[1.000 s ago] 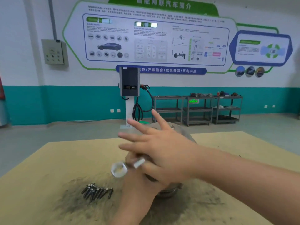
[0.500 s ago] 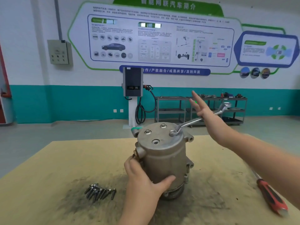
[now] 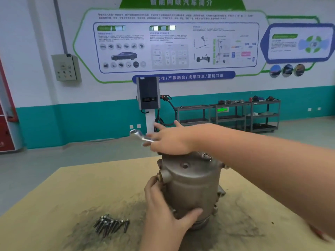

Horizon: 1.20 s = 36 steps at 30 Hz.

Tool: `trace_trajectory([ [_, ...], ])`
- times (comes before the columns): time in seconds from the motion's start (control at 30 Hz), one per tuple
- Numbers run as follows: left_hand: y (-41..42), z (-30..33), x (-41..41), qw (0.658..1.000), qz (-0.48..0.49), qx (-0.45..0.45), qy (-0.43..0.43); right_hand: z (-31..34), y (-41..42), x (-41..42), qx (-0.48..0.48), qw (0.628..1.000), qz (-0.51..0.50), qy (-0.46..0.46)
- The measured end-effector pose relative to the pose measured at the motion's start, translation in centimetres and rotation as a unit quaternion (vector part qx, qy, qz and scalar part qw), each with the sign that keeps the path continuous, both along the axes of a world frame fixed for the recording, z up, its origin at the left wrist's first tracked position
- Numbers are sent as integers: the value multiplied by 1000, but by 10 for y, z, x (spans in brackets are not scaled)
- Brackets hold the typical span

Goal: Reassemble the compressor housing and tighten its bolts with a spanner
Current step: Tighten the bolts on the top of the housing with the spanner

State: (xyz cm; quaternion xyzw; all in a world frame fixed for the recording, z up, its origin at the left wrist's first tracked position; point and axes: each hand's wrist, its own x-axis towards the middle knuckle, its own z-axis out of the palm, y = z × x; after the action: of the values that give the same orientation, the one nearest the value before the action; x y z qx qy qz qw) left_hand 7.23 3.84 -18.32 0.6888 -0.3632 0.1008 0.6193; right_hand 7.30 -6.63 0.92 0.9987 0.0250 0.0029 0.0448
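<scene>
Left hand point(image 3: 163, 211) steadies compressor housing point(image 3: 194, 189); right hand point(image 3: 172, 140) pushes spanner point(image 3: 140, 135) (fingers straight).

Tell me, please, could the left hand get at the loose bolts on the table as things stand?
Probably yes. The bolts lie in the open on the table, just left of the left hand, with nothing between. But that hand now steadies the compressor and would have to let go first.
</scene>
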Motion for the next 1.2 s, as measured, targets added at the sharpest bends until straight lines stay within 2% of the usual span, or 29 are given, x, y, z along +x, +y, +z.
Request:
trace_trajectory([
  [0.07,3,0,1,1000,16,2,-13,6,-25,10,72,995,-69,23],
  [0.13,5,0,4,999,19,8,-28,4,-38,6,156,984,-79,21],
  [0.23,5,2,5,998,3,30,-57,-2,-44,-9,201,978,-26,-54],
  [0.33,-1,3,-1,995,5,44,-85,-1,-48,-23,250,960,-44,-116],
  [0.43,-5,3,-8,993,2,45,-108,-1,-47,-31,236,958,-82,-143],
  [0.53,-2,3,-10,993,-13,47,-109,-2,-41,-32,277,938,-86,-191],
  [0.9,16,8,-8,995,-70,52,-49,-5,-13,-33,169,957,-42,-233],
  [0.97,16,8,-6,995,-70,61,-44,-3,-14,-31,196,948,-61,-243],
  [1.07,19,8,-3,993,-58,74,-65,-1,-16,-31,286,915,-79,-274],
  [1.2,26,20,3,992,-4,72,-102,-9,-21,-32,240,913,-102,-313],
])
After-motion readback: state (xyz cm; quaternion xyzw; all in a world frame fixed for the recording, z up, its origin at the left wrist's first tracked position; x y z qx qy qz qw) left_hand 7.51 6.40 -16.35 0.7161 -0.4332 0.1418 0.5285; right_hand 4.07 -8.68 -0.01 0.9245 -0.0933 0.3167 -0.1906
